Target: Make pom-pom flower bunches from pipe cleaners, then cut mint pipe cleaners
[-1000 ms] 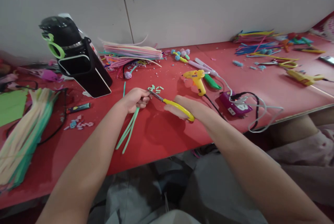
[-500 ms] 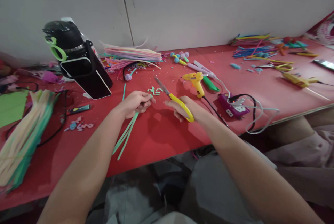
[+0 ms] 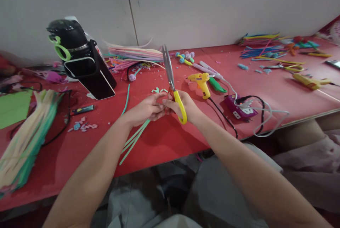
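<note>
My left hand (image 3: 147,109) grips a few mint-green pipe cleaners (image 3: 132,140) that trail down toward the red table's (image 3: 164,143) front edge. My right hand (image 3: 183,106) holds yellow-handled scissors (image 3: 172,82) with the closed blades pointing up and away. The fingertips of both hands meet over the ends of the pipe cleaners. Small green cut pieces (image 3: 158,90) lie on the table just beyond my hands.
A black bottle with a green loop (image 3: 67,40) leans on a black phone stand (image 3: 92,75) at the left. A yellow glue gun (image 3: 199,82), a purple power strip (image 3: 239,106) with cables, stacks of pipe cleaners (image 3: 135,54) and a pale bundle (image 3: 23,135) surround the work area.
The scissors have swung from lying flat and pointing left at the pipe cleaners to pointing upright. My right hand has moved left until it touches my left hand.
</note>
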`<action>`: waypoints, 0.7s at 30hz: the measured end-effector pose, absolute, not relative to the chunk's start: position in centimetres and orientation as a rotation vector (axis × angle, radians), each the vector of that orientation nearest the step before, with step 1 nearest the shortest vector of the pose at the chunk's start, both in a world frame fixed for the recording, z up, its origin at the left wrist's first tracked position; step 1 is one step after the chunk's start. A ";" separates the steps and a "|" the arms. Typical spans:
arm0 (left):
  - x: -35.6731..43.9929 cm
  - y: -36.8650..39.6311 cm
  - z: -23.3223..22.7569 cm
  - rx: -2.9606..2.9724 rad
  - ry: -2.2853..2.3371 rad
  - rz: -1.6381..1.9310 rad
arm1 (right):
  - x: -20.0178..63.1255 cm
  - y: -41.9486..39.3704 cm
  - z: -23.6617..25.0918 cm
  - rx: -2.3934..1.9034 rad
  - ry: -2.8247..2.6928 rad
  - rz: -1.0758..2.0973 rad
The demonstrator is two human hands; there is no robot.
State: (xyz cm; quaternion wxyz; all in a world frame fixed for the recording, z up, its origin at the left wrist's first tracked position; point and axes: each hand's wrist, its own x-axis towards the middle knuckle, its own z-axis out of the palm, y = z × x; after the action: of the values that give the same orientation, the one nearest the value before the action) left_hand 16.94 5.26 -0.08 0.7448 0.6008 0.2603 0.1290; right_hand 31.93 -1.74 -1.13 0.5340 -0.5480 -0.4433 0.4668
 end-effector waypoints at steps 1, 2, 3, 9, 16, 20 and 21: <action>16.9 5.3 -0.1 1.316 0.562 0.282 | 31.9 -1.7 -1.1 -1.290 -1.058 1.109; 16.9 5.3 -0.1 1.321 0.560 0.277 | 31.9 -1.7 -1.1 -1.275 -1.058 1.099; 16.8 5.3 0.0 1.331 0.566 0.270 | 32.0 -1.7 -1.1 -1.262 -1.056 1.086; 16.6 5.1 0.6 1.421 0.682 0.234 | 32.6 -1.5 -1.1 -1.250 -1.094 1.030; 16.5 5.6 0.6 1.533 0.800 0.432 | 33.6 -2.5 -0.1 -1.462 -1.155 0.918; 16.0 6.5 1.1 1.513 0.870 0.694 | 34.5 -4.1 0.6 -1.671 -1.294 0.935; 15.8 6.8 1.2 1.493 0.870 0.761 | 34.6 -4.5 0.6 -1.722 -1.331 0.935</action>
State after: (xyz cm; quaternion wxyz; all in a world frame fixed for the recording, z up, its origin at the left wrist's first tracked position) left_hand 15.81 6.77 1.18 0.5867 0.6403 0.3731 0.3265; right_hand 34.59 -4.53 0.59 0.3770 -0.6733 -0.5204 0.3656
